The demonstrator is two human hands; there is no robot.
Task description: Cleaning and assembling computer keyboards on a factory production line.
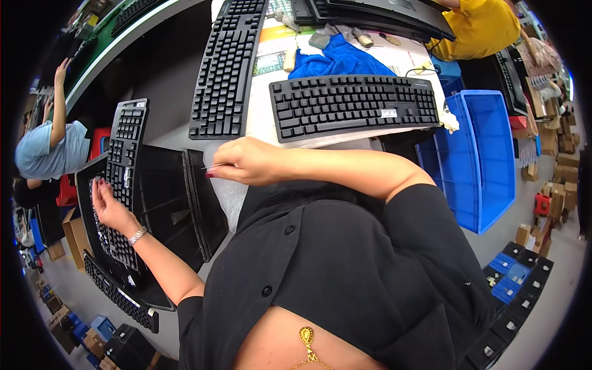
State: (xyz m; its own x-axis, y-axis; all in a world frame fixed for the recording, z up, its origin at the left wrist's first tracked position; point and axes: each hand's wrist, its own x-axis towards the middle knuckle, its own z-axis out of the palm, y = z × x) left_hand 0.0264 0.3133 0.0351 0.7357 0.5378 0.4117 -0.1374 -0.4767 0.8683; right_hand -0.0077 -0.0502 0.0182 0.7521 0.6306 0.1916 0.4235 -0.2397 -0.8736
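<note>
At the centre, my right hand (250,161) is closed in a pinch on a thin metal tool (211,166). Its tip points left; most of it is hidden by the fingers, so its kind does not show. My left hand (112,208) reaches to the left with fingers stretched out and slightly apart. It is over a black keyboard (128,145) standing tilted in a black bin (163,203). On the white-covered table (268,120), a black keyboard (354,105) lies crosswise with a pale label on it. Another black keyboard (227,68) lies lengthwise at the table's left edge.
A blue cloth (342,58) and small items lie behind the crosswise keyboard. A blue crate (487,160) stands right of the table. Another keyboard (120,291) leans outside the black bin. One person in a yellow top (484,31) is across, another in light blue (52,148) at left.
</note>
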